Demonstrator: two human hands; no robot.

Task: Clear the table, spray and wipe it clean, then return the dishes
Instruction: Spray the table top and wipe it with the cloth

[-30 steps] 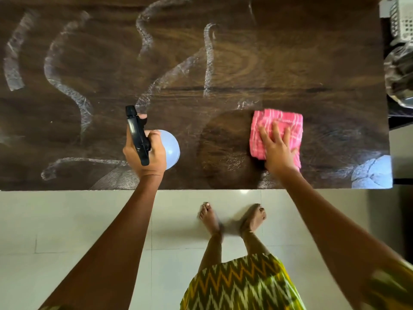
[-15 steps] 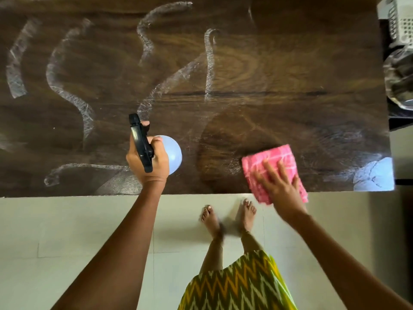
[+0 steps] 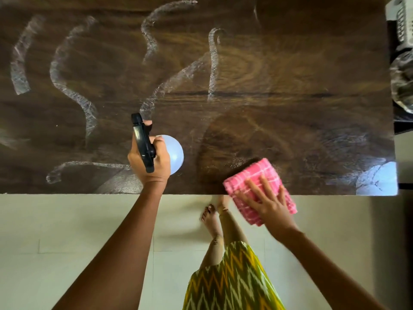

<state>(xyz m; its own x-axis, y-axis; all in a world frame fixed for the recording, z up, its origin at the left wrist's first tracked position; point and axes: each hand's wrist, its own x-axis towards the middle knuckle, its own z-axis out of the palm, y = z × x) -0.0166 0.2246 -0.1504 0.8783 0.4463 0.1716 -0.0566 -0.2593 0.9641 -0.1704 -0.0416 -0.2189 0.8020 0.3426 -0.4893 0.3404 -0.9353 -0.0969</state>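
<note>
The dark wooden table [image 3: 279, 70] fills the upper half of the head view, with wavy white streaks of spray foam [image 3: 71, 86] across its left and middle. My left hand [image 3: 148, 163] grips a spray bottle [image 3: 175, 154] with a black trigger head and pale blue body, held above the table near its front edge. My right hand [image 3: 269, 201] lies flat on a folded pink checked cloth [image 3: 252, 177] at the front edge; half of the cloth hangs past the edge over the floor.
A white slotted basket [image 3: 402, 21] and a shiny round metal vessel [image 3: 403, 83] stand beyond the table's right end. A pale reflection [image 3: 377, 180] marks the table's front right corner. My bare feet [image 3: 211, 218] stand on the light tiled floor [image 3: 67, 231] below.
My right hand has dragged the pink cloth toward me from the table's middle right to its front edge, partly over it. The left hand with the spray bottle has stayed put.
</note>
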